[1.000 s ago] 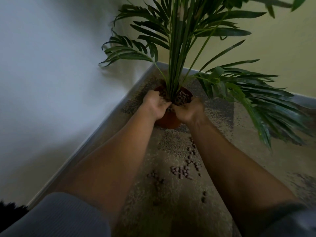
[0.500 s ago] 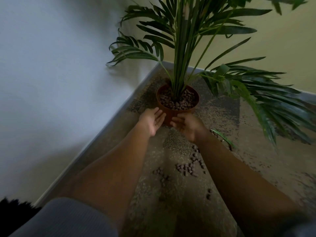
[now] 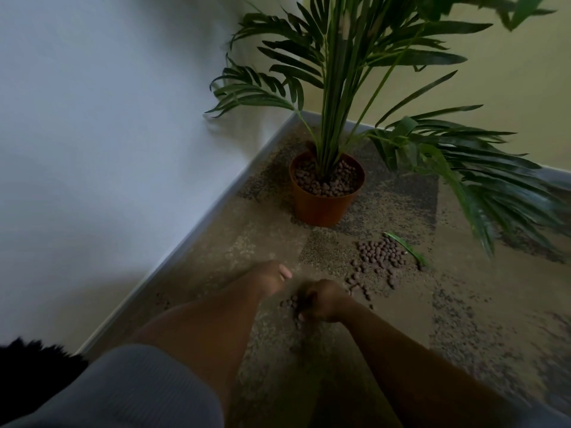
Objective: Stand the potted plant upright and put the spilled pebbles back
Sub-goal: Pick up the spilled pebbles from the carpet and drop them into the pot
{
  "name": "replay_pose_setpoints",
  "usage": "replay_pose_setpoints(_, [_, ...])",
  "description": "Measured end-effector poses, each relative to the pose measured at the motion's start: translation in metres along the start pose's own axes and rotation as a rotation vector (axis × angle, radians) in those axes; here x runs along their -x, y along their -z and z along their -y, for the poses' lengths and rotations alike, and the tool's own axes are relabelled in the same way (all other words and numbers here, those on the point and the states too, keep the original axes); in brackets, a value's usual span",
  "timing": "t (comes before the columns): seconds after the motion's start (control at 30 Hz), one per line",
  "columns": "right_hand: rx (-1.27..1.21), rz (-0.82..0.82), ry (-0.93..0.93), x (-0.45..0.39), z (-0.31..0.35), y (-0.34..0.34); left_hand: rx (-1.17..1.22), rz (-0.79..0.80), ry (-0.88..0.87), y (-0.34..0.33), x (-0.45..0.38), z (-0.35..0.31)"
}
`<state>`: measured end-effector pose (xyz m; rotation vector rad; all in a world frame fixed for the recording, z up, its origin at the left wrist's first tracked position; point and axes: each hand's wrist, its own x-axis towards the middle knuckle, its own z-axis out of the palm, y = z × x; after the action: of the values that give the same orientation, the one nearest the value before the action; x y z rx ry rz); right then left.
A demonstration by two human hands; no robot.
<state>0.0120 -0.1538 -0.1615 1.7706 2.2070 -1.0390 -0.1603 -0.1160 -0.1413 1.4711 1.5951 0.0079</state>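
The potted plant stands upright in its orange pot in the corner, with brown pebbles filling the top around the green stems. A pile of spilled pebbles lies on the carpet in front and right of the pot. A smaller cluster of pebbles lies nearer to me. My right hand rests on the carpet with its fingers curled around that small cluster. My left hand is just left of it, low over the carpet, fingers loosely extended and holding nothing. Both hands are blurred.
A fallen green leaf lies beside the pebble pile. Long fronds hang low over the carpet on the right. A white wall with a skirting board runs along the left, and a yellow wall stands behind.
Both hands have drawn back from the pot's rim toward me and dropped to the carpet. The right hand's fingers have curled over the near pebbles. The view has tilted, showing the whole pot.
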Motion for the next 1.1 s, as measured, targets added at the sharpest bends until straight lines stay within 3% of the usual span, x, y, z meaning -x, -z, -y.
replay_pose_setpoints(0.2, [0.104, -0.010, 0.033, 0.003, 0.003, -0.021, -0.200, 0.088, -0.107, -0.017, 0.007, 0.011])
replay_pose_setpoints(0.4, [0.054, -0.072, 0.108, 0.007, 0.006, -0.032, -0.296, 0.152, -0.099, -0.023, 0.003, 0.012])
replay_pose_setpoints(0.77, [0.004, -0.200, 0.134, 0.007, 0.012, -0.032, -0.466, 0.103, -0.215, -0.030, 0.001, 0.014])
replay_pose_setpoints(1.1, [-0.015, -0.160, 0.110, 0.006, 0.013, -0.033, -0.517, 0.085, -0.209, -0.033, -0.002, 0.014])
